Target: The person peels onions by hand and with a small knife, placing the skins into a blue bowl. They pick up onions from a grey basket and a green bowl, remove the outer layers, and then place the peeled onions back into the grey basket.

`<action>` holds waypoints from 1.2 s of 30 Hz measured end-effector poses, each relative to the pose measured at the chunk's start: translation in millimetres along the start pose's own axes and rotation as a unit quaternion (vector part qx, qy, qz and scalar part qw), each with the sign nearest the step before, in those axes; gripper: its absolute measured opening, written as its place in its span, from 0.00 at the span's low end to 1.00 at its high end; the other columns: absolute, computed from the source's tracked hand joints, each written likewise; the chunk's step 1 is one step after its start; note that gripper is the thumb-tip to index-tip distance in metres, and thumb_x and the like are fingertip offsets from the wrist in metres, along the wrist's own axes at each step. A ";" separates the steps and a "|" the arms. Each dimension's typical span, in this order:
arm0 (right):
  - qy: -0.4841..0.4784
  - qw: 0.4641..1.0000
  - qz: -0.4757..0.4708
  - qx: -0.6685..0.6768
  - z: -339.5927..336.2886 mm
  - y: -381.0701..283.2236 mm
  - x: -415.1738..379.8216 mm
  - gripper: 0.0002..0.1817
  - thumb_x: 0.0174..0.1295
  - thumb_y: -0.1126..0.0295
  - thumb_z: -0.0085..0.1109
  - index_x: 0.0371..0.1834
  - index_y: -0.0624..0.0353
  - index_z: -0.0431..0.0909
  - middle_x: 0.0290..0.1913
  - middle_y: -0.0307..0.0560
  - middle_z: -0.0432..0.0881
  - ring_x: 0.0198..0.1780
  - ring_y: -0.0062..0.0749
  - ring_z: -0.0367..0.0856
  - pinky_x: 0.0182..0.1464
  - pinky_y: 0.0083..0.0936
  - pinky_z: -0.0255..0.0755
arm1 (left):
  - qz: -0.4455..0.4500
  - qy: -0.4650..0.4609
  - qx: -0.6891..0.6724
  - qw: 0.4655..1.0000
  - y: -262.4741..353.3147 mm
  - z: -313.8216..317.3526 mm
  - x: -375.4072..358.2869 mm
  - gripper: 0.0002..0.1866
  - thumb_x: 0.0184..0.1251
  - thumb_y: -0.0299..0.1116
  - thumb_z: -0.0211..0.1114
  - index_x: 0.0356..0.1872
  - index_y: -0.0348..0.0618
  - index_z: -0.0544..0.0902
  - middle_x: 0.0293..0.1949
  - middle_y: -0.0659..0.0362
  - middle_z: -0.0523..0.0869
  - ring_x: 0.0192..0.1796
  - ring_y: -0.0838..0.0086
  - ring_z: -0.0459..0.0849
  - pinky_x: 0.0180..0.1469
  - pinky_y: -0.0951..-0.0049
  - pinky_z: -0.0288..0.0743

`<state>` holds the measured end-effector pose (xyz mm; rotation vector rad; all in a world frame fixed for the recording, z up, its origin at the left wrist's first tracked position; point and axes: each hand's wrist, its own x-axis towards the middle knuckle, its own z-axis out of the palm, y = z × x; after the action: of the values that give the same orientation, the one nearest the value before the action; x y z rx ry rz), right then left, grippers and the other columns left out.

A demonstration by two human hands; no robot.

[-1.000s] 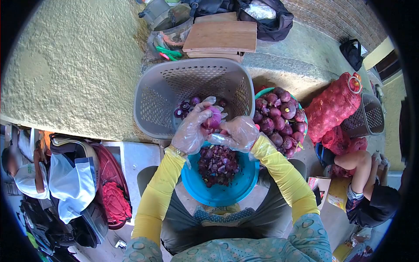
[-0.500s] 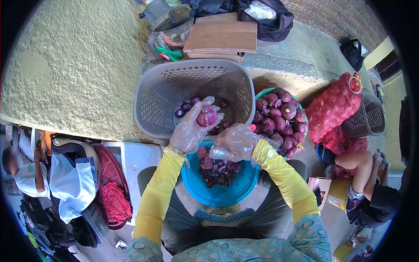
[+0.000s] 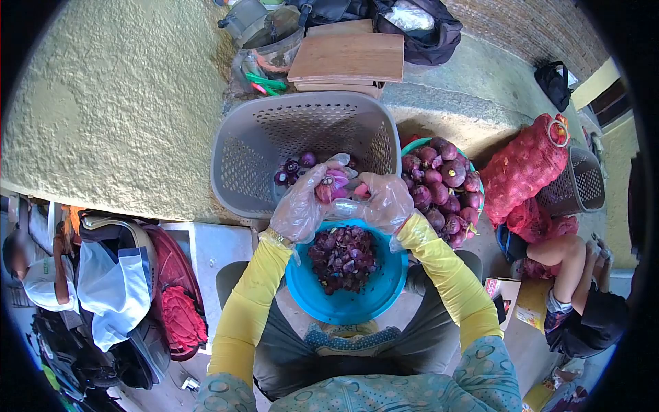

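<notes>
A purple onion is held in my left hand, which wears a clear plastic glove. My right hand, gloved too, is closed beside the onion with a pink-red piece at its fingers; what it grips is too small to name. Both hands are over the near rim of a grey perforated basket, where several onions lie. Below them stands a blue basin with purple peelings. At the right, a green-rimmed container holds a heap of onions.
Red mesh sacks and another grey basket are at the right. Wooden boards and a black bag lie beyond the basket. One person is at far left, another at far right.
My right hand has moved up and right, from above the basin to beside the onion. The onion has turned in my left hand, whose fingers are now more closed around it.
</notes>
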<state>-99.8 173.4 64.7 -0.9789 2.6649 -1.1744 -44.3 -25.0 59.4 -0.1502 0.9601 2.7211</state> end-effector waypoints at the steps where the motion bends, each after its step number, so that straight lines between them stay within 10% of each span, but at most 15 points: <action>1: 0.010 1.000 -0.006 -0.003 1.9 2.4 0.3 0.29 0.48 0.41 0.80 0.36 0.58 0.85 0.25 0.52 0.85 0.29 0.53 0.87 0.33 0.39 0.79 | 0.005 0.008 0.010 1.000 0.5 4.4 -0.6 0.21 0.84 0.41 0.53 0.67 0.38 0.76 0.53 0.58 0.86 0.57 0.72 0.85 0.59 0.61 0.84; 30: -0.099 0.984 -0.145 -0.037 -0.2 7.9 2.1 0.20 0.67 0.48 0.66 0.42 0.56 0.86 0.25 0.56 0.83 0.28 0.57 0.84 0.33 0.42 0.77 | -0.007 0.010 0.000 1.000 4.1 9.8 0.8 0.22 0.83 0.40 0.55 0.67 0.37 0.75 0.55 0.53 0.84 0.59 0.66 0.84 0.66 0.62 0.79; 36: -0.022 0.999 -0.014 0.045 -4.5 -6.0 2.5 0.25 0.64 0.45 0.68 0.41 0.59 0.84 0.30 0.52 0.88 0.32 0.53 0.88 0.37 0.45 0.80 | 0.019 0.013 0.001 1.000 1.7 -0.4 -0.3 0.21 0.84 0.40 0.54 0.66 0.37 0.75 0.53 0.56 0.85 0.54 0.72 0.85 0.60 0.68 0.81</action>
<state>-100.0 171.8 72.4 -1.0179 2.5483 -1.2522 -44.5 -26.6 60.2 -0.1699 0.9811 2.7591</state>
